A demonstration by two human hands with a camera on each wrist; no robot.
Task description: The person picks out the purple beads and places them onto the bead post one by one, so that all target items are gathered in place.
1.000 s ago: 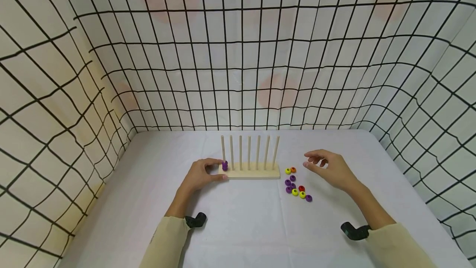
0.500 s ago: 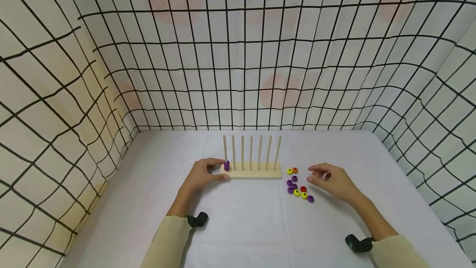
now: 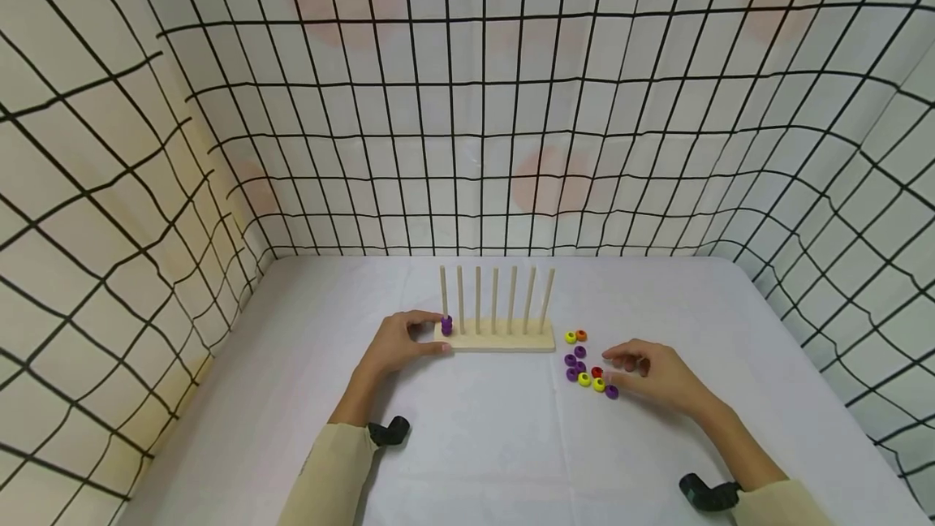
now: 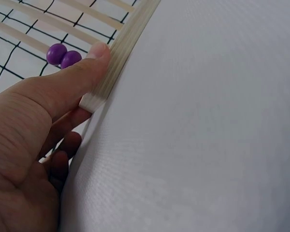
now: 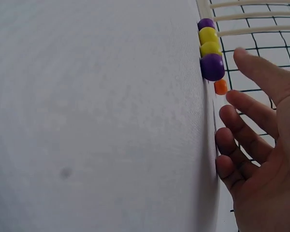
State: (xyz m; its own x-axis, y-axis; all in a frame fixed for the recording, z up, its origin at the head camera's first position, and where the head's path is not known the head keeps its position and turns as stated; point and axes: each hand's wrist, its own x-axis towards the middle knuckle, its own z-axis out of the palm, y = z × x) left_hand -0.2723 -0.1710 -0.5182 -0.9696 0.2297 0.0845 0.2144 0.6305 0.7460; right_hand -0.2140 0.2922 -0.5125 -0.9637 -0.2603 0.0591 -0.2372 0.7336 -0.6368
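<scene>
A wooden peg stand (image 3: 504, 342) with a row of upright pegs stands on the table. My left hand (image 3: 392, 345) grips its left end, thumb along the front edge and a finger behind, as the left wrist view shows too. Two purple beads (image 4: 63, 55) are stacked on the leftmost peg. Right of the stand lie loose beads: several purple, some yellow, an orange bead (image 3: 581, 335) and a red bead (image 3: 596, 372). My right hand (image 3: 661, 376) is low beside them, thumb and fingers apart, holding nothing. Its thumb is close over the nearest purple bead (image 5: 212, 66).
A white cloth covers the table (image 3: 482, 445). Black netting (image 3: 478, 112) over white walls encloses the back and both sides. Each wrist carries a black camera mount (image 3: 708, 493).
My right hand has come down and toward me, from beyond the beads to right beside the red and near purple ones. The left hand keeps its grip on the stand.
</scene>
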